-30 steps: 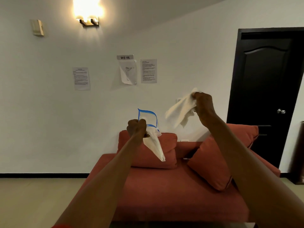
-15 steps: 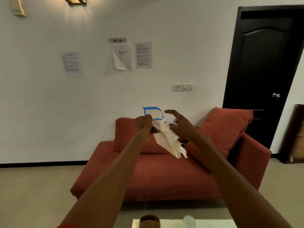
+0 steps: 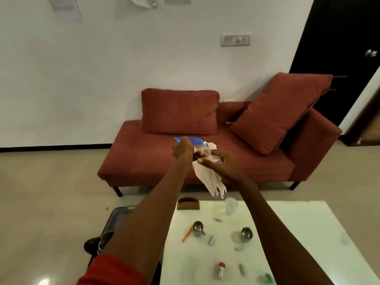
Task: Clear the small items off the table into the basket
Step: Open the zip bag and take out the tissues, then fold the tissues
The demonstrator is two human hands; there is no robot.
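Observation:
My left hand (image 3: 182, 148) grips the blue-rimmed top of a clear plastic bag (image 3: 207, 175) held up in front of me, above the far edge of the white table (image 3: 308, 229). White tissue fills the bag and sticks out at its mouth. My right hand (image 3: 221, 162) presses against the bag's side with curled fingers. On the table lie small items: two steel cups (image 3: 197, 228) (image 3: 246, 233), an orange pen (image 3: 186, 235), a glass (image 3: 231, 205), a small red-capped bottle (image 3: 221, 269), a green item (image 3: 267, 277) and a brown holder (image 3: 188, 203). A dark basket (image 3: 118, 218) sits on the floor to the table's left, partly hidden by my left arm.
A red sofa (image 3: 144, 161) with two cushions stands against the wall beyond the table. A black door (image 3: 339, 58) is at the right. My dark shoe (image 3: 92, 244) shows by the basket. Beige floor stretches to the left.
The view has tilted down from the wall to the table. My right hand brought the white tissue to the bag and it now sits inside; both hands have lowered.

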